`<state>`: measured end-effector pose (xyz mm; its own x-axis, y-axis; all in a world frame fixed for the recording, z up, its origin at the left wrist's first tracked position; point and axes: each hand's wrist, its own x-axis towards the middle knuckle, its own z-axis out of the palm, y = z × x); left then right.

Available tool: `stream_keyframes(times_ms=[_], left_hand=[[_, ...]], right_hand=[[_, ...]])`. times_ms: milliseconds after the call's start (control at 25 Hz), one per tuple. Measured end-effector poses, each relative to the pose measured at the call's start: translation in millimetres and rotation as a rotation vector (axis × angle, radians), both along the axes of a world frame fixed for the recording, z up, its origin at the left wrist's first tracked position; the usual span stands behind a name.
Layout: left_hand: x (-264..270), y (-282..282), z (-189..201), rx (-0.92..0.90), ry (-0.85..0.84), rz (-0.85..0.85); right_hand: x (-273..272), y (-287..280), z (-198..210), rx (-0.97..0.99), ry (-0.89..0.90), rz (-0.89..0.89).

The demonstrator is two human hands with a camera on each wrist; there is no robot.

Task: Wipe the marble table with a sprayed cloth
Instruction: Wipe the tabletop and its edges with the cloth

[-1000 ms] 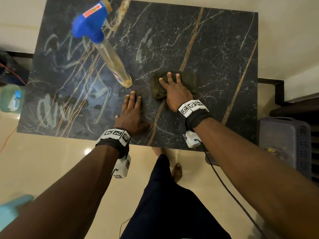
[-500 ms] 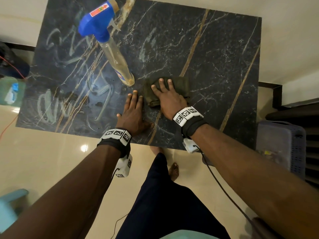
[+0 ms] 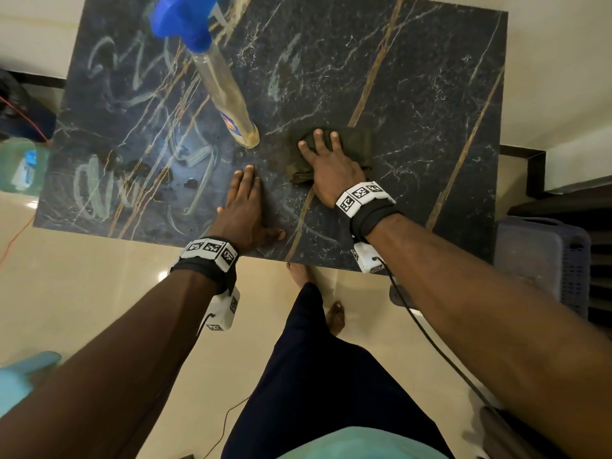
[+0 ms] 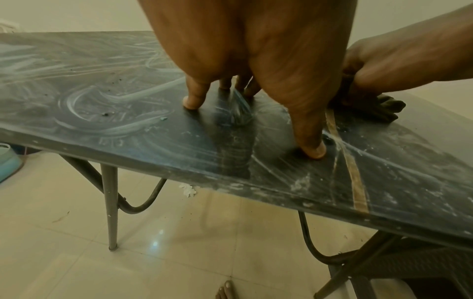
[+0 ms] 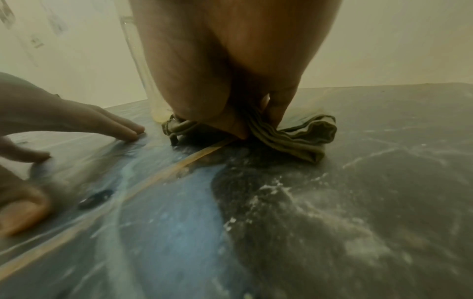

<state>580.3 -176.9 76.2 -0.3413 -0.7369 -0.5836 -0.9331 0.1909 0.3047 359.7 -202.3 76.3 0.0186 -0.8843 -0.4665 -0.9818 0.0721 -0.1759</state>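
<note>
At the far left we see a green container (image 3: pixel 18 164) on the pale tiled floor (image 3: pixel 99 309), beside the dark marble desk (image 3: pixel 430 94). The left part of the desk is streaked with pale smears (image 3: pixel 96 190) and a few dark specks. A clear spray bottle (image 3: pixel 228 101) with a blue trigger head stands on the desk behind our hands, just beyond the left one.

Our left hand (image 3: pixel 243 210) rests flat on the desk near its front edge, its fingers (image 4: pixel 194 101) straight and spread with the tips pressing the stone; it holds nothing. From the left wrist view we see the thumb planted apart from the other tips.

Just to the right, our right hand (image 3: pixel 331 167) lies palm down on the olive cloth (image 3: pixel 356 144), which is bunched in folds on the desk near a tan vein (image 3: pixel 374 71). In the right wrist view the thumb (image 5: pixel 230 125) and a finger dig into the folds of the cloth (image 5: pixel 302 139), pinching it while the outstretched fingers (image 3: pixel 319 140) press on top.

At the far right a grey perforated basket (image 3: pixel 549 260) sits on the floor beside the desk.
</note>
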Motion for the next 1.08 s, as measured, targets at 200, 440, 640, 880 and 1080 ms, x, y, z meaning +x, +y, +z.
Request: stream_keyframes(times_ms=[200,440,640,880,1080], left_hand=[[-1,1,1,0.011,-0.009,0.001],[1,1,-3,-0.018,-0.002,-0.005],[0,0,-5,-0.029,-0.008,-0.010],[-1,4,-3,-0.008,-0.011,0.014],[0,2,-2,0.009,0.010,0.014]], right_hand=[[20,30,7,0.010,-0.030,0.029],[33,88,10,0.006,-0.015,0.057],[35,86,8,-0.006,0.018,0.052],[22,45,7,0.011,-0.023,-0.012],[-11,56,3,0.005,0.005,-0.053]])
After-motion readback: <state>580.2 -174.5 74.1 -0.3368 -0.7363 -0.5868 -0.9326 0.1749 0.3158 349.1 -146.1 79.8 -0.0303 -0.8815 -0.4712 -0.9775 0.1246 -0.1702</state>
